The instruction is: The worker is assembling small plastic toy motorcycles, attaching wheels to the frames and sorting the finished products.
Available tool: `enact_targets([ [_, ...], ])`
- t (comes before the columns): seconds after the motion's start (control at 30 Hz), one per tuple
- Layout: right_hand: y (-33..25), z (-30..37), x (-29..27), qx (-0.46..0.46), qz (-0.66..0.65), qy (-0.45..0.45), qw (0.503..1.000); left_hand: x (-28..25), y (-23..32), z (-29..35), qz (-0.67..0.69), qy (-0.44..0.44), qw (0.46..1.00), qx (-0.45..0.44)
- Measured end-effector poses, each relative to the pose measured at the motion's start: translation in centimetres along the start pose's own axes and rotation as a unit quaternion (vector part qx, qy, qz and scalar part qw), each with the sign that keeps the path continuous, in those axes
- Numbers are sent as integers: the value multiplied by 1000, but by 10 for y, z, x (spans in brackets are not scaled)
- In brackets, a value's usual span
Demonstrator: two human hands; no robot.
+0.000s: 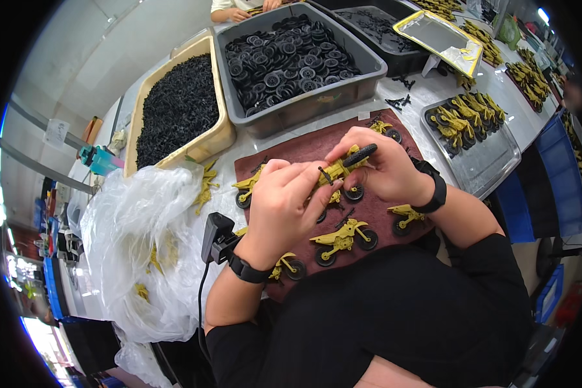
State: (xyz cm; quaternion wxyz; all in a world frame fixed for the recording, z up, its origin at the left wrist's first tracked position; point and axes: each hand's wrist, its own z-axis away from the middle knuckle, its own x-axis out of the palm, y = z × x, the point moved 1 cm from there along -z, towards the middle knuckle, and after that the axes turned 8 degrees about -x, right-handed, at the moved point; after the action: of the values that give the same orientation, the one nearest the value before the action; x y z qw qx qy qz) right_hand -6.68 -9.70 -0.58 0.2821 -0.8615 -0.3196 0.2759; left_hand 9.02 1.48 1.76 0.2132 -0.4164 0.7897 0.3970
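Note:
My left hand (283,202) and my right hand (380,169) meet over a dark red mat (284,150). Together they hold a yellow toy motorbike (338,169) with a black wheel at its upper end. My left fingers pinch a small black part against the bike's frame, while my right hand grips the wheel end. Both wrists wear black bands. Several finished yellow motorbikes (343,238) with black wheels lie on the mat below and beside my hands.
A grey bin of black wheels (291,55) and a beige bin of small black parts (178,107) stand behind the mat. A metal tray of finished bikes (467,123) is at the right, a clear plastic bag (142,239) at the left. Another person's hands (242,11) show at the top.

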Motion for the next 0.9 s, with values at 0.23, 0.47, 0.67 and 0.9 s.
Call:
enact_targets([
  [0.23,-16,6,2,36,14,20,999,-3,3,4,14,2,999,35],
  [0.47,11,9,-2,125,-47,105,986,6,-14,12,-218,132,963,91],
  [0.67,8,8,8,243,-274,89,926,7,-18,17,-192,106,972,85],
  [0.9,3,5,6,243,-166,17,956,10,-33,41,312,12,928,-202],
])
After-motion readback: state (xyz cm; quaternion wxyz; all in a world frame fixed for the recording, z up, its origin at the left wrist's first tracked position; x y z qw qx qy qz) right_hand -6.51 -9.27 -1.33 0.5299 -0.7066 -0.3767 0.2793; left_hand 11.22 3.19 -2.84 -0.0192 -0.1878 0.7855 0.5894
